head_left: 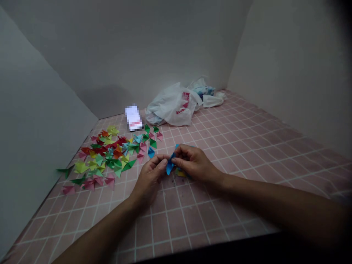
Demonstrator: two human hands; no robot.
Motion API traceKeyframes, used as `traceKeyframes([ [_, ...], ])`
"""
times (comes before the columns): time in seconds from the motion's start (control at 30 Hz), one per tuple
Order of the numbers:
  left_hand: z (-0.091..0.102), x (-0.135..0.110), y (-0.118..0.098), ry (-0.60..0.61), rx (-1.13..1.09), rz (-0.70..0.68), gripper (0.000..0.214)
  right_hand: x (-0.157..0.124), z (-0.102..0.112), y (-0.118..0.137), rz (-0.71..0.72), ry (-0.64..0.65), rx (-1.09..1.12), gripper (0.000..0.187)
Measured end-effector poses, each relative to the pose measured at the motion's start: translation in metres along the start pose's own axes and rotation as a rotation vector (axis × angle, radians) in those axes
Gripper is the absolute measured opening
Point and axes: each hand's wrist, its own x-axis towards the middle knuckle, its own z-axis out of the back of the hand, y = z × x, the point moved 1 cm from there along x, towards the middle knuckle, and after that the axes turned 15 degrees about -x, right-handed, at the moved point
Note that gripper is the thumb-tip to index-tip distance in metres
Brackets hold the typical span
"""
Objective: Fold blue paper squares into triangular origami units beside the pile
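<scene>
My left hand (150, 175) and my right hand (192, 161) meet over the pink checked table (236, 146). Both pinch a small blue folded paper piece (169, 165) between thumbs and fingertips. A bit of yellow paper (180, 173) shows under my right hand. To the left lies a scattered pile of several folded paper triangles (110, 154) in green, red, pink, yellow and blue. One blue triangle (151, 152) lies just beyond my left hand.
A white plastic bag (173, 104) with red print and more crumpled bags (206, 93) lie at the back by the wall. A small blurred card or box (134, 118) sits beside them. Grey walls close in the left, back and right.
</scene>
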Motion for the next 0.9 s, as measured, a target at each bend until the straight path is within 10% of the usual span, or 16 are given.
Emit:
traceKeyframes([
  [0.9,-0.002,0.000,-0.008,-0.030,0.362,-0.110,0.024,-0.003,-0.001,0.003,0.043,-0.032,-0.085,0.011],
])
